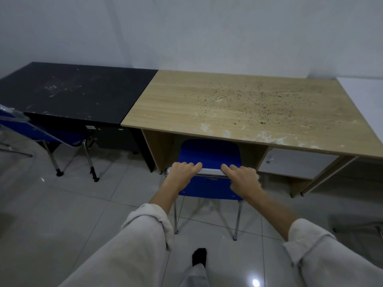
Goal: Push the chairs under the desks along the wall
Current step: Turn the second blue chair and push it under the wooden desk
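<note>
A blue chair with chrome legs stands at the light wooden desk, its seat partly under the desktop. My left hand and my right hand both grip the top edge of its backrest, fingers curled over it. A second blue chair stands at the left, seat partly under the black desk. Both desks sit side by side against the white wall.
A white surface adjoins the wooden desk at the far right. A grey drawer unit hangs under the wooden desk's right side. Pale glossy floor tiles lie in front. My foot in a black sock is below the chair.
</note>
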